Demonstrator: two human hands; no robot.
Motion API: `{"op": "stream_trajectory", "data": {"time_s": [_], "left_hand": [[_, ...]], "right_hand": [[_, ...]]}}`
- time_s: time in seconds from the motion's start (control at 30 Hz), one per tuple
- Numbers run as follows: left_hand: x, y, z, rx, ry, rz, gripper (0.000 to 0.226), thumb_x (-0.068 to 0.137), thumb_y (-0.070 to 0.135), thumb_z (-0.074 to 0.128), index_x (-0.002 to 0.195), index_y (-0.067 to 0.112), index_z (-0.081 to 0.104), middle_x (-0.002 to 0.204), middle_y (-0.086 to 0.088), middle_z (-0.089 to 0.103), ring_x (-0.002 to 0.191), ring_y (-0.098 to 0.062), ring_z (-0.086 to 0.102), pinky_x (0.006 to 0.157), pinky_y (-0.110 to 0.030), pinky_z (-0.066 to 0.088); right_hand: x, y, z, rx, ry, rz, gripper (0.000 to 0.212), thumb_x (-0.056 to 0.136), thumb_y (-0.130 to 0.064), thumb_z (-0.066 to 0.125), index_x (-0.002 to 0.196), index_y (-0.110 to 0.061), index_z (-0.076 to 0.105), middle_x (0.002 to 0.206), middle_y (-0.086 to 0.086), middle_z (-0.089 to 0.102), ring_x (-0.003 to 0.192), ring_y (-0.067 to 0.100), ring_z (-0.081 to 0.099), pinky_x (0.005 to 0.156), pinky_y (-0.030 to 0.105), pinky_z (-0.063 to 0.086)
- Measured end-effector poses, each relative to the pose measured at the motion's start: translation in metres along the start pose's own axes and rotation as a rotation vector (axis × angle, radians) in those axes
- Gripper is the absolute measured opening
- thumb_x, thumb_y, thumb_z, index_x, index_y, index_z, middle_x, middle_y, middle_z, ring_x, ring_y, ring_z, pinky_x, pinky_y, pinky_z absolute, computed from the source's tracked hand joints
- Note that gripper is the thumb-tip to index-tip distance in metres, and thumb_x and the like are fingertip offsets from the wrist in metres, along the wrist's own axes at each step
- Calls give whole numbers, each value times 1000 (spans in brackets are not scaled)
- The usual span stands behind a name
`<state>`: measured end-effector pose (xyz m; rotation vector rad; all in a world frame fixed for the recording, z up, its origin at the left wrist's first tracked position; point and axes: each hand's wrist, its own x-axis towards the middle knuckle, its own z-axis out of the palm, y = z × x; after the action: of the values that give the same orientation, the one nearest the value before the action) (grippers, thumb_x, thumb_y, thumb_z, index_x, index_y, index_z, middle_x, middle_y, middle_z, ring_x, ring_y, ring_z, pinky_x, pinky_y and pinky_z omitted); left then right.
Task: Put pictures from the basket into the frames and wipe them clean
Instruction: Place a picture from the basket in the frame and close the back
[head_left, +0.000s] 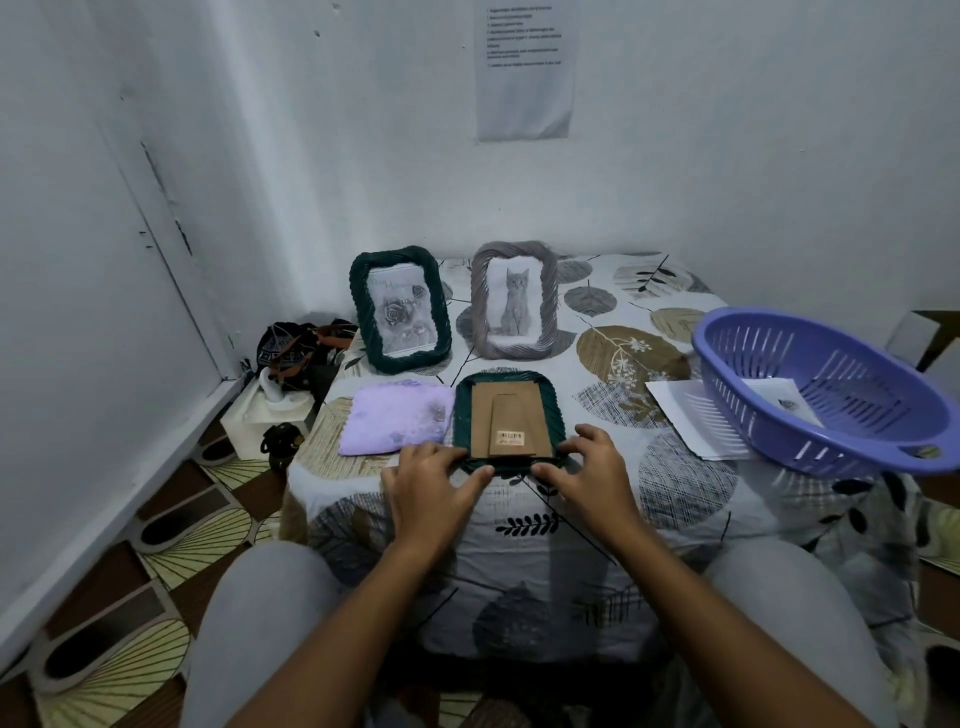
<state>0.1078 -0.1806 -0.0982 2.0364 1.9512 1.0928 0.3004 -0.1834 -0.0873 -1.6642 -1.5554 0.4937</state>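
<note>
Head view — both hands on the face-down green frame (506, 421) at the table's (597, 499) front edge: left hand (434, 480) and right hand (587, 470) pinch its near rim. Purple basket (826, 389) at right edge, cloth (396, 423) just left of frame.

1. Face-down frame (506, 422): backing looks like matt brown cardboard/fibreboard w/ a paper barcode sticker; dark green rim, twisted rope-like texture.
2. Green frame (399, 308): same ribbed, rope-like rim, slight sheen; front pane glossy, w/ reflections.
3. Grey frame (514, 300): ribbed twisted rim, matt grey.
4. Basket (826, 391): purple plastic, smooth, slotted walls, slightly glossy.
5. Cloth (395, 417): lilac fabric, soft, fuzzy-looking, matt.
6. Desk (675, 499): covered in printed leaf-pattern fabric, matt.
7. Sheets (680, 410) under basket: white paper, matt.
8. Wall notice (525, 67): plain paper, matt.
</note>
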Motion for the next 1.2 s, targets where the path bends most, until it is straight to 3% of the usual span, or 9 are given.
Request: {"op": "stream_trajectory", "data": {"time_s": [0.33,0.53,0.73,1.2], "left_hand": [[8,1,-1,-75,-30,-83,45,73,54,74,107,25,72,103,8,66,106,-15,48,81,-33,24],[13,-4,1,-148,-66,-90,46,68,53,79,103,24,75,95,5,69,96,-19,60,90,-45,42],[13,3,-7,-47,-100,-35,44,74,54,73,109,26,73,100,4,67,102,-18,52,80,-34,28],[17,3,-13,142,-162,101,43,81,58,63,114,31,70,107,2,64,107,-18,46,84,-34,28]], "right_hand": [[4,2,4,19,8,48,49,76,-28,79,112,1,66,142,12,44,132,24,39,100,31,36],[4,2,4,49,11,45,46,75,-24,80,112,0,68,139,14,46,131,25,40,103,32,35],[4,1,2,40,4,40,45,75,-24,80,113,-3,69,139,15,47,130,26,41,103,32,34],[5,-1,-3,-13,-46,-3,37,78,-26,78,109,-7,72,133,15,51,124,25,47,95,26,35]]}}
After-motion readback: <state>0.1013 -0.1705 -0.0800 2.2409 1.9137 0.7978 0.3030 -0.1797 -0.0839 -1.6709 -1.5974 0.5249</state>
